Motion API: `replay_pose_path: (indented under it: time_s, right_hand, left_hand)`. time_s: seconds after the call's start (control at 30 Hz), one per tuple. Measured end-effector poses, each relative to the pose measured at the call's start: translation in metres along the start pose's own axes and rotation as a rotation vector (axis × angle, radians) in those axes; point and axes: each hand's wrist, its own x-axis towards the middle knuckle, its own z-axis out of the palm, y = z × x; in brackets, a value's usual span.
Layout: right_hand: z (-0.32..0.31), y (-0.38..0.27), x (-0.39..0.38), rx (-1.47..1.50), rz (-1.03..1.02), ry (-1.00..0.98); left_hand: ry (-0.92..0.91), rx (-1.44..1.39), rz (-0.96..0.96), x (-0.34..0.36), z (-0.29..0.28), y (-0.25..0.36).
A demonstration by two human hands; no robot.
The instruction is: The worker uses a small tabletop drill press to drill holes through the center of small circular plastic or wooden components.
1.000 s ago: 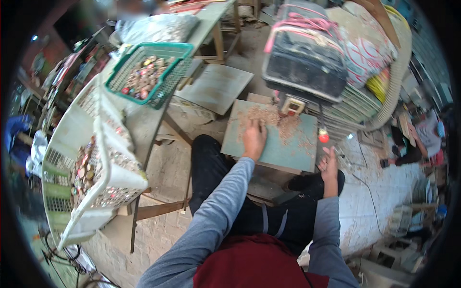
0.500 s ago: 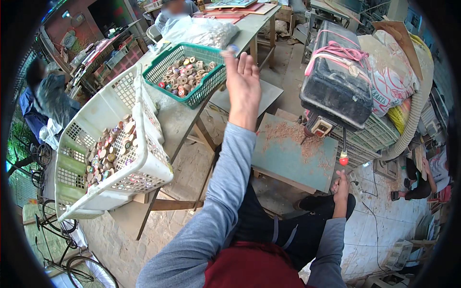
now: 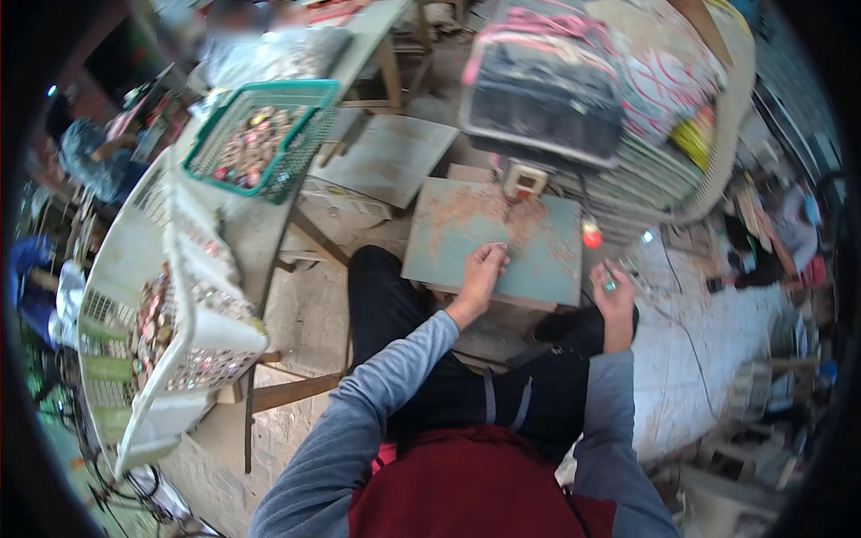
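My left hand [image 3: 482, 274] is closed in a pinch above the near edge of a blue-green board [image 3: 430, 242]. Whatever it may hold is too small to make out. Farther right, my right hand [image 3: 615, 303] has its fingers curled round a small round piece with a greenish face [image 3: 611, 286]. Wood shavings [image 3: 475, 206] are strewn over the board, thickest beneath a black boxy machine [image 3: 547, 103] tied with pink cord. A switch box [image 3: 525, 179] sits at the machine's lower front, and a red bulb-like knob [image 3: 591, 238] hangs close above my right hand.
A green basket [image 3: 256, 191] of small round wooden pieces [image 3: 260, 139] stands on the long table at left. Nearer is a tilted white crate [image 3: 184, 314] with more of them. A ribbed hose [image 3: 731, 148] curves behind the machine. People sit at far left and right.
My left hand has come down from beside the green basket to the board, its open fingers closing. My right hand has turned, showing the greenish piece. The view has shifted.
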Motion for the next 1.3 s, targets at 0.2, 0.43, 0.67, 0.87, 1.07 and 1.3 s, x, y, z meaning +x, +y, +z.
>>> replay_pose_path:
  time_s: [0.2, 0.43, 0.67, 0.87, 1.07, 1.3]
  right_hand:
    - [0.014, 0.015, -0.005, -0.226, 0.215, -0.228]
    - [0.077, 0.046, -0.047, -0.566, 0.278, -0.301]
    - [0.08, 0.08, -0.044, -0.788, 0.387, -0.386]
    - [0.083, 0.069, -0.044, -0.768, 0.34, -0.362]
    - [0.078, 0.058, -0.036, -0.691, 0.239, -0.347]
    - [0.076, 0.057, -0.035, -0.698, 0.151, -0.249]
  left_hand:
    - [-0.199, 0.35, 0.197, -0.007, 0.004, -0.019]
    - [-0.355, 0.522, 0.432, -0.015, 0.018, -0.027]
    - [-0.454, 0.503, 0.325, -0.025, 0.023, -0.031]
    - [-0.078, 0.505, 0.291, -0.016, 0.015, -0.005]
    - [0.044, 1.077, 0.768, 0.02, -0.025, 0.001]
    - [-0.022, 1.309, 0.822, 0.017, -0.024, 0.005]
